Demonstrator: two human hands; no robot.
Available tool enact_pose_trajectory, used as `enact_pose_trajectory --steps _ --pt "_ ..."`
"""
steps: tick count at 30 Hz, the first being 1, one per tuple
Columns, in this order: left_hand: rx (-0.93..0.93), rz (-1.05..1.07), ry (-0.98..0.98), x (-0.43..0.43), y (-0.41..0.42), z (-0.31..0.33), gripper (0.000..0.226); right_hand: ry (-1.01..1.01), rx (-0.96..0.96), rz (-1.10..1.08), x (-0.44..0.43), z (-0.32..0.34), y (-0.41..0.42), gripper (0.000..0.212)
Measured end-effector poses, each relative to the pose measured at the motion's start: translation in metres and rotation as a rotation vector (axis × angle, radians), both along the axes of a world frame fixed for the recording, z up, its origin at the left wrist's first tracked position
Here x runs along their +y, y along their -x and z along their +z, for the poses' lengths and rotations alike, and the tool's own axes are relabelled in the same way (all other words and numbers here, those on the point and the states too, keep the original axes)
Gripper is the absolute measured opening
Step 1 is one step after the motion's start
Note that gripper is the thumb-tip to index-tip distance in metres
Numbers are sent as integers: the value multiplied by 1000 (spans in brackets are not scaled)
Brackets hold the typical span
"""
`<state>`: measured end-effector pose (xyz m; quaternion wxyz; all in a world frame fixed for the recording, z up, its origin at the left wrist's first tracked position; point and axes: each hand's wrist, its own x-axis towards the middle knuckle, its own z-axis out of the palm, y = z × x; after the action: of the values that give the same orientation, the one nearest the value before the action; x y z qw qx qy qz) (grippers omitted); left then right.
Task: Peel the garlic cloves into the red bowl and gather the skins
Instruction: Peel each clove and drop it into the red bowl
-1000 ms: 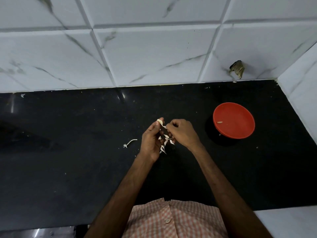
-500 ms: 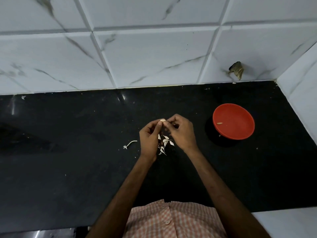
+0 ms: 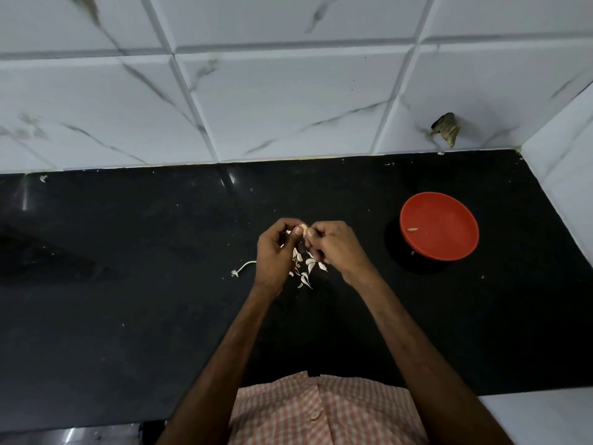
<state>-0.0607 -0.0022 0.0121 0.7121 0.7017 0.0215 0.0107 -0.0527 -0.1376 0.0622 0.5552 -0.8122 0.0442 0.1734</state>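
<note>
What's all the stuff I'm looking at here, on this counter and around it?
red bowl: one, red, right side of the counter.
loose clove: one, pale, inside the bowl.
garlic pieces: small heap, white, on the counter under the hands; cloves or skins, cannot tell.
stem scrap: one, white, left of the heap.
counter: one, black.
wall tiles: several, white marbled, behind the counter.
brown patch: one, on the wall above the bowl.
shirt: one, orange-white check, bottom edge.
garlic clove: one, pale, between both hands.
left hand, right hand: pinching that clove.

Black table (image 3: 128, 316) abuts white marble-veined wall tiles (image 3: 288, 107); brown ragged patch (image 3: 446, 130) on the tile near right corner; pink checked shirt (image 3: 321, 412) at bottom edge.
</note>
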Motion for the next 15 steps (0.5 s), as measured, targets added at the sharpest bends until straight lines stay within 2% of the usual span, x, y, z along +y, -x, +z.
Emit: enact_pose_trajectory --steps 2,4,15 --pt "17 4 -9 1 -2 1 12 -179 108 -18 -1 2 0 30" --pt "37 20 1 -2 -2 4 13 -270 176 -14 -4 1 -1 31" --pt "19 18 -31 -5 -3 8 14 -294 193 38 -11 -8 -2 37"
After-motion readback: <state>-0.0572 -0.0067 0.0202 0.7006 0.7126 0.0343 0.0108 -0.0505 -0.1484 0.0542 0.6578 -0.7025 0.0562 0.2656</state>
